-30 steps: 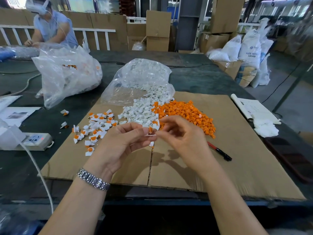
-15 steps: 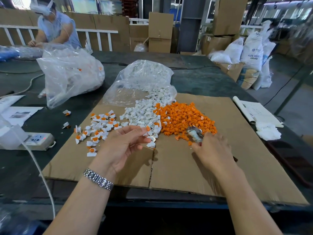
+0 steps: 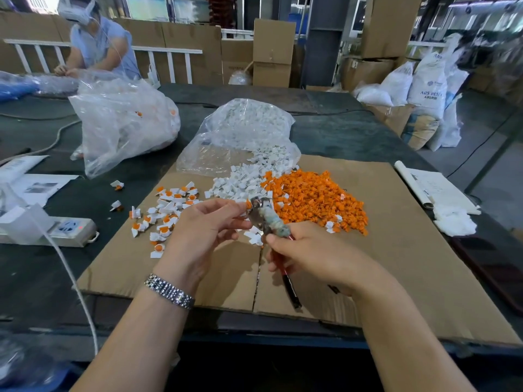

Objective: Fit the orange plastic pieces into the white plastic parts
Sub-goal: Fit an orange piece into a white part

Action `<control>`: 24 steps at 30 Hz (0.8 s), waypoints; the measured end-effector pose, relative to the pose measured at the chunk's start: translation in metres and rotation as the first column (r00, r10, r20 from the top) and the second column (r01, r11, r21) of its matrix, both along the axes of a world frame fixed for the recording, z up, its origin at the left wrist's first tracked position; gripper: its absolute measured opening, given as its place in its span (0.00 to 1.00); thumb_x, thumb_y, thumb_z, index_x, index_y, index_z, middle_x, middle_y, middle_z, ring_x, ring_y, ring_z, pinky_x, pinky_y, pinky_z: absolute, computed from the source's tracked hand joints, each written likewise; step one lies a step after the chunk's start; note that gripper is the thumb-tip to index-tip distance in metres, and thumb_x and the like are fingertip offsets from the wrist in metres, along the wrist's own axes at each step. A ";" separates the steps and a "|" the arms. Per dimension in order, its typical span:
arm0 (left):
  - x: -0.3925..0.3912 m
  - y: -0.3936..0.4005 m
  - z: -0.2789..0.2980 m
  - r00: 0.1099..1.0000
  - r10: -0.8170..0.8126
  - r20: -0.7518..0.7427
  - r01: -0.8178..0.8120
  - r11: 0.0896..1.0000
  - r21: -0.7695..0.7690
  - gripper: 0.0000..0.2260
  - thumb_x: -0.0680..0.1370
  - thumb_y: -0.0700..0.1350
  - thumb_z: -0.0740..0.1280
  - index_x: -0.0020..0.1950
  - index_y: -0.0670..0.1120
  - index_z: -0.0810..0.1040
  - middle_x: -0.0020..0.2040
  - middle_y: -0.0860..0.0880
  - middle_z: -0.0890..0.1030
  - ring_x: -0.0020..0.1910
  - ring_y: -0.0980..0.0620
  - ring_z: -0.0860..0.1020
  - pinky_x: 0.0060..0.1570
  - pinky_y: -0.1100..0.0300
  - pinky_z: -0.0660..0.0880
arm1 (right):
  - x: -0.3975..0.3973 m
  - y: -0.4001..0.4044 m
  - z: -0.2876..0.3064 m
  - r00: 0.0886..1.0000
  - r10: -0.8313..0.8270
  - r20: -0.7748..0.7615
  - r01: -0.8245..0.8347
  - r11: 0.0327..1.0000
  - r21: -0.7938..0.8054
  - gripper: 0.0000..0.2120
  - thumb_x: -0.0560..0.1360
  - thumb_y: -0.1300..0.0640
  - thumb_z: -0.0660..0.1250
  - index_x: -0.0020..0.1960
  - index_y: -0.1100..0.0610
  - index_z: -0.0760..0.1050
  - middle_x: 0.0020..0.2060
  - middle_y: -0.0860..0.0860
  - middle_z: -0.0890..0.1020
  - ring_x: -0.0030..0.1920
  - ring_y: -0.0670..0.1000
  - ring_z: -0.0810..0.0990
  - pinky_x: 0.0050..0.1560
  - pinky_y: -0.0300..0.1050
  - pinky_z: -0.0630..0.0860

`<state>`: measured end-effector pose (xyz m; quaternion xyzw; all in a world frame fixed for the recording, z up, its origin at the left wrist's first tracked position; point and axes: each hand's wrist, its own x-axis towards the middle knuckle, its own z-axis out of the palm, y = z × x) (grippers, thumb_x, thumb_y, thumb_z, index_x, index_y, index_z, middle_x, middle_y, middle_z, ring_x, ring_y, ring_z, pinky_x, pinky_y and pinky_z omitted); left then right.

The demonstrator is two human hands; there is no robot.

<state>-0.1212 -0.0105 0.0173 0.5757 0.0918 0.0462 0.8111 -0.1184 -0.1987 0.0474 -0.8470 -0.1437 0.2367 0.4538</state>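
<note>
A heap of orange plastic pieces (image 3: 314, 198) lies on the cardboard sheet (image 3: 396, 250), with loose white plastic parts (image 3: 240, 183) beside it on the left. Fitted white-and-orange pieces (image 3: 167, 210) are scattered further left. My left hand (image 3: 206, 230) pinches a white part with an orange piece (image 3: 246, 205) at its fingertips. My right hand (image 3: 308, 253) grips pliers (image 3: 267, 219) with red-black handles. The pliers' metal jaws touch the pinched piece.
A clear bag of white parts (image 3: 243, 131) lies behind the piles, and a larger clear bag (image 3: 121, 123) stands at the back left. A power strip (image 3: 56, 229) and white cable (image 3: 70, 273) sit at left, papers and a white cloth (image 3: 455, 222) at right. Another person works at far left.
My right hand left the piece, picked up the pliers from the cardboard at right, and brought their jaws to the piece held in my left hand.
</note>
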 end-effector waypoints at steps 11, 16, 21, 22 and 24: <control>-0.003 -0.004 -0.002 0.999 0.046 -0.027 -0.044 0.996 0.081 0.02 0.75 0.37 0.74 0.44 0.41 0.82 0.39 0.43 0.86 0.35 0.51 0.85 0.30 0.65 0.77 | -0.010 0.009 -0.009 0.991 0.024 0.129 -0.014 0.997 -0.074 0.12 0.85 0.48 0.56 0.46 0.52 0.69 0.38 0.53 0.79 0.30 0.42 0.77 0.30 0.33 0.74; -0.003 -0.003 -0.005 0.997 0.056 -0.054 -0.052 0.996 0.067 0.02 0.75 0.36 0.74 0.45 0.38 0.83 0.39 0.41 0.86 0.36 0.50 0.85 0.33 0.65 0.79 | -0.012 0.018 -0.020 0.966 -0.045 0.255 0.067 0.995 -0.079 0.12 0.83 0.45 0.59 0.43 0.48 0.68 0.36 0.51 0.79 0.33 0.51 0.79 0.38 0.51 0.80; -0.001 -0.003 -0.009 0.996 0.052 -0.070 -0.047 0.997 0.063 0.02 0.75 0.36 0.74 0.45 0.38 0.82 0.37 0.41 0.85 0.36 0.49 0.85 0.35 0.64 0.80 | -0.010 0.021 -0.034 0.960 -0.082 0.269 0.117 0.986 -0.118 0.16 0.83 0.44 0.59 0.39 0.49 0.67 0.30 0.48 0.74 0.27 0.47 0.71 0.30 0.43 0.69; 0.000 -0.004 -0.010 0.996 0.046 -0.072 -0.042 0.997 0.061 0.02 0.75 0.36 0.74 0.44 0.38 0.82 0.38 0.41 0.85 0.37 0.49 0.85 0.35 0.64 0.80 | -0.009 0.020 -0.035 0.966 -0.082 0.246 0.109 0.989 -0.098 0.16 0.83 0.44 0.59 0.40 0.50 0.68 0.30 0.49 0.75 0.26 0.48 0.72 0.30 0.44 0.71; 0.003 -0.003 -0.011 0.997 0.039 -0.073 -0.036 0.998 0.046 0.02 0.75 0.36 0.74 0.45 0.39 0.82 0.38 0.41 0.85 0.37 0.48 0.85 0.35 0.64 0.81 | -0.007 0.017 -0.033 0.985 -0.056 0.163 0.065 0.997 -0.047 0.16 0.83 0.41 0.58 0.41 0.50 0.69 0.31 0.51 0.77 0.26 0.48 0.76 0.33 0.46 0.77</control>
